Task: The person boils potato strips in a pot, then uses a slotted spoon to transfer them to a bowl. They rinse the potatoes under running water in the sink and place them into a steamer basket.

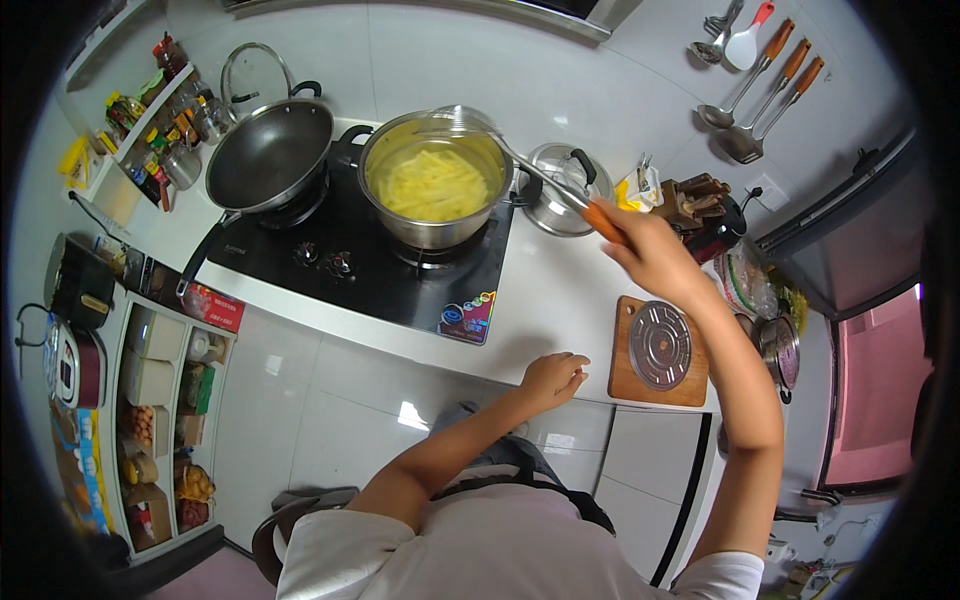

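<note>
My right hand [654, 251] grips the wooden handle of a wire skimmer [551, 182]. Its wire head, blurred, lies over the far rim of a stainless steel pot [431, 227]. Pale yellow strips that look like cut potato [433, 184] sit in liquid inside this pot, which stands on the right burner of a black gas hob [360, 300]. By the front edge of the white counter, my left hand [556, 380] holds nothing, its fingers loosely bent. To its right, a round metal disc with slots [660, 346] rests on a wooden cutting board [621, 379].
A black wok [270, 156] occupies the left burner, its long handle reaching past the hob's front. A glass pot lid [551, 169] lies right of the pot. Behind my right hand stand a knife block [686, 202] and a kettle [718, 231]. Ladles and turners [757, 94] hang on the wall.
</note>
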Demonstrator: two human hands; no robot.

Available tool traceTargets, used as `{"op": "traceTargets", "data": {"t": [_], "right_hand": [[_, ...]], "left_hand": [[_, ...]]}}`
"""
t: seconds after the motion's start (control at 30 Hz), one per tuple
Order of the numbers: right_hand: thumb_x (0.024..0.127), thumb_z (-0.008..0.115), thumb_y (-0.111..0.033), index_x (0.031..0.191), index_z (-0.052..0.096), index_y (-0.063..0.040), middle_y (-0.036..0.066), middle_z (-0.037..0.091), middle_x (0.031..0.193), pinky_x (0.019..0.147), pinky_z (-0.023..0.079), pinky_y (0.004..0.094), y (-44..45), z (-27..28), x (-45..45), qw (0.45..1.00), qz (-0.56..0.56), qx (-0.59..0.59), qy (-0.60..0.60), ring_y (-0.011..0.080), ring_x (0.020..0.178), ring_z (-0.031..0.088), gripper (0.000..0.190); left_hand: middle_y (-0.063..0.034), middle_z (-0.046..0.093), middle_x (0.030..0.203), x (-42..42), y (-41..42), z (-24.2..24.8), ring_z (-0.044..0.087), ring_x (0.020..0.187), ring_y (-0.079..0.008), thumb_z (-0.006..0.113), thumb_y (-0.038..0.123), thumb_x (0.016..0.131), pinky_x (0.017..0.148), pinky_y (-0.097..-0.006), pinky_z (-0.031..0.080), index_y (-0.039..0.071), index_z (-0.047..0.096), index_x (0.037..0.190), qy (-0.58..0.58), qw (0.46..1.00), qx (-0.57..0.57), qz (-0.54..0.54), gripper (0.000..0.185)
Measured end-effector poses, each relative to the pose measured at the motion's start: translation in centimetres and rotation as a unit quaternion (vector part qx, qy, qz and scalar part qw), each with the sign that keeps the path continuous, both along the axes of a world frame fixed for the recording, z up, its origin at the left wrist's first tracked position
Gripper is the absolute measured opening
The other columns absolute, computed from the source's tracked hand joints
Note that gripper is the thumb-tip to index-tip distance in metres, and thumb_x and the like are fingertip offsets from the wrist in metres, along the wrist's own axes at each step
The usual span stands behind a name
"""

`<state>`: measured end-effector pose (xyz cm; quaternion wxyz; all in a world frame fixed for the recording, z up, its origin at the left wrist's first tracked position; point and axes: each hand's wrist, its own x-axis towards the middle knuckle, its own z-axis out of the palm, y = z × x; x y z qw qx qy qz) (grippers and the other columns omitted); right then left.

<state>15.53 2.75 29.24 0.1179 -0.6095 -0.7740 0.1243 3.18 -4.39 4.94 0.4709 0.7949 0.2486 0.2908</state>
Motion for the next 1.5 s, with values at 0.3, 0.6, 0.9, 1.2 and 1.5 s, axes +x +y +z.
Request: {"op": "traceTargets", "data": {"t": [0.3, 0.6, 0.9, 1.2, 1.5], "right_hand": [[0.077, 0.054, -0.002, 0.112, 0.056, -0.002, 0.023, 0.063, 0.091, 0.078, 0.049, 0.0432, 11.5, -4.4, -8.3, 0.993, 0.013, -0.055, -0.103, 0.0371, 0.090, 0.061, 0.034], [0.075, 0.058, -0.002, 0.115, 0.058, -0.008, 0.019, 0.064, 0.096, 0.074, 0.052, 0.0421, 11.4, -3.5, -11.2, 0.959, 0.082, -0.107, -0.249, 0.0354, 0.090, 0.063, 0.040], [0.076, 0.057, -0.004, 0.108, 0.065, -0.017, 0.015, 0.065, 0.099, 0.072, 0.052, 0.0405, 9.4, 5.2, -9.7, 0.939, 0.049, -0.134, -0.312, 0.0331, 0.088, 0.063, 0.036], [0.073, 0.061, -0.003, 0.119, 0.060, -0.018, 0.015, 0.064, 0.085, 0.066, 0.049, 0.0416, 5.3, 9.4, -5.6, 0.961, 0.020, -0.029, -0.274, 0.0345, 0.077, 0.062, 0.048], [0.070, 0.061, -0.007, 0.094, 0.070, -0.018, 0.011, 0.067, 0.088, 0.066, 0.052, 0.0378, 5.9, 10.0, -7.3, 0.928, 0.020, -0.104, -0.358, 0.0292, 0.080, 0.065, 0.028]], "left_hand": [[-0.0125, 0.065, 0.085, -2.5, -0.1, -1.1, 0.064, 0.073, -0.0268, 0.056, 0.014, 0.084, 0.066, -0.0375, 0.049, 0.005, 0.062, 0.103, -0.005, 0.998, -0.052, 0.024, 0.022], [-0.0116, 0.065, 0.085, -2.2, 0.2, -0.8, 0.063, 0.073, -0.0281, 0.058, 0.015, 0.083, 0.066, -0.0381, 0.049, 0.005, 0.062, 0.102, -0.014, 0.998, -0.053, -0.002, 0.021], [-0.0125, 0.065, 0.087, -1.0, 1.2, 0.1, 0.063, 0.073, -0.0299, 0.057, 0.017, 0.084, 0.066, -0.0394, 0.049, 0.005, 0.062, 0.102, -0.005, 0.999, -0.023, -0.030, 0.022], [-0.0125, 0.065, 0.087, 0.2, 2.1, 0.2, 0.063, 0.074, -0.0287, 0.058, 0.019, 0.084, 0.067, -0.0394, 0.049, 0.006, 0.061, 0.105, 0.032, 0.997, 0.023, -0.068, 0.025], [-0.0130, 0.064, 0.088, 1.5, 2.6, 0.4, 0.062, 0.076, -0.0309, 0.059, 0.020, 0.083, 0.068, -0.0404, 0.049, 0.005, 0.061, 0.105, 0.022, 0.996, 0.047, -0.079, 0.026]]}}
